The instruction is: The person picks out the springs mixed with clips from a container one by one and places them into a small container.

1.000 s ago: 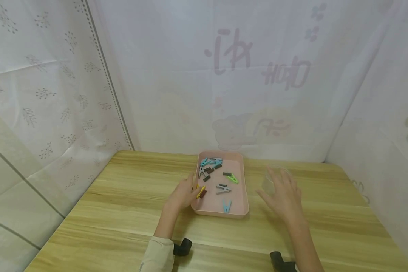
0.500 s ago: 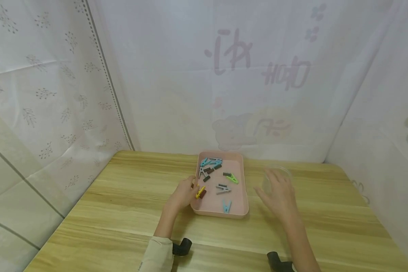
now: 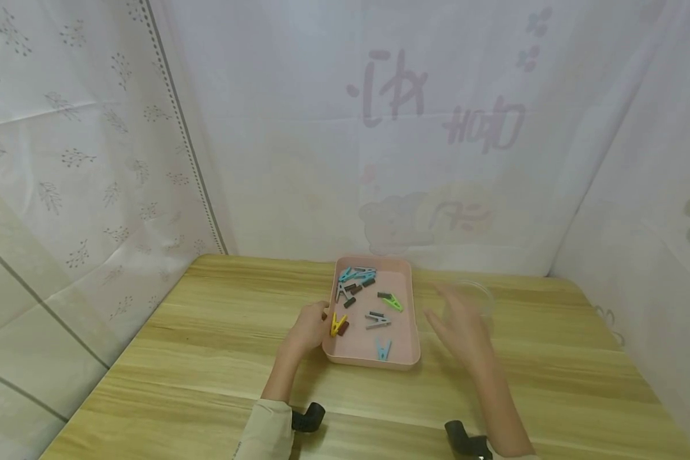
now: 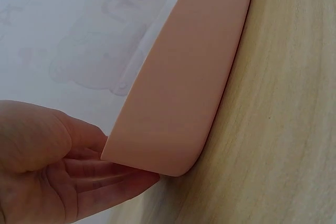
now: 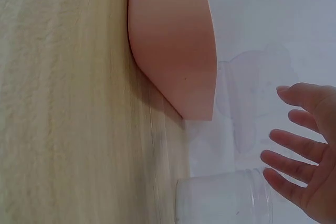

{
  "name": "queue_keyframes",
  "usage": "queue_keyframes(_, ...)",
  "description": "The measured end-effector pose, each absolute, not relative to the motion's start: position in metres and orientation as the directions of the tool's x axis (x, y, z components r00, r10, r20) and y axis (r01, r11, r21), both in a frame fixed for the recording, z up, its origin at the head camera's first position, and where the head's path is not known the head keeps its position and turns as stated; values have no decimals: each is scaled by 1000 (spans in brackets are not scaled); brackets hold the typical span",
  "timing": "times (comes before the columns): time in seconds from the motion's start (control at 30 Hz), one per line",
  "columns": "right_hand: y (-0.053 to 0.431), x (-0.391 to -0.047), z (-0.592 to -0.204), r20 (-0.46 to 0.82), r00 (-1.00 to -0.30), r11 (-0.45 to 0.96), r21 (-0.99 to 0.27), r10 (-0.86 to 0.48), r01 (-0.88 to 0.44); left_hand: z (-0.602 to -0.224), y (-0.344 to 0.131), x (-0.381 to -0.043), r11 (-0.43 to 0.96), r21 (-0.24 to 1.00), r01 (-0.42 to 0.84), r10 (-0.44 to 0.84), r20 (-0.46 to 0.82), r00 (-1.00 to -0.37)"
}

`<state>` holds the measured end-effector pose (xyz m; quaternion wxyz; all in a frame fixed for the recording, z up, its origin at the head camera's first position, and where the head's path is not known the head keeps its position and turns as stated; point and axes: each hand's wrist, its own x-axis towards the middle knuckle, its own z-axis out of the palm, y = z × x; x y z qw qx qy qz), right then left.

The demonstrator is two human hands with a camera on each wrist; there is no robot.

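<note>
Pale printed fabric (image 3: 299,140) hangs behind a wood-grain tabletop (image 3: 207,345). On it sits a pink tray (image 3: 402,322), its left wall held between the thumb and fingers of the left hand (image 3: 309,327). Inside, a yellow clothespin (image 3: 338,324) lies beside a brown piece (image 3: 344,329); a green clothespin (image 3: 393,301) and a grey clothespin (image 3: 378,321) lie farther right. The right hand (image 3: 464,326), fingers spread wide, is near a clear plastic container (image 5: 220,198).

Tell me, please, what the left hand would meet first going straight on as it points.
The pink tray, most likely; its left side seems just ahead of the left hand, though contact is unclear.
</note>
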<state>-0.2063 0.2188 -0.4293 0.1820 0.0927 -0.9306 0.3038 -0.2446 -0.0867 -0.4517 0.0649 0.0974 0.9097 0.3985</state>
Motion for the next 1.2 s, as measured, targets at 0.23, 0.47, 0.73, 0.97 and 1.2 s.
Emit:
queue_keyframes(0.23,210,-207,-426,246,-966,755,-619,-76,-217,-453,-90,-245,647,750,139,249,-36,-968)
queue_keyframes(0.47,206,-212,-431,230,-969,735,-641,-92,-221,-454,-94,-246,664,734,142,295,-82,-952)
queue_keyframes(0.73,204,-217,-434,218,-967,705,-665,-132,-246,-455,-95,-244,633,767,102,313,-133,-940)
queue_keyframes(0.97,202,-225,-434,216,-961,693,-667,-173,-274,-456,-94,-245,600,794,93,333,-142,-932)
queue_keyframes(1.2,199,-230,-437,198,-965,697,-669,-170,-260,-455,-94,-245,644,754,128,345,-138,-928)
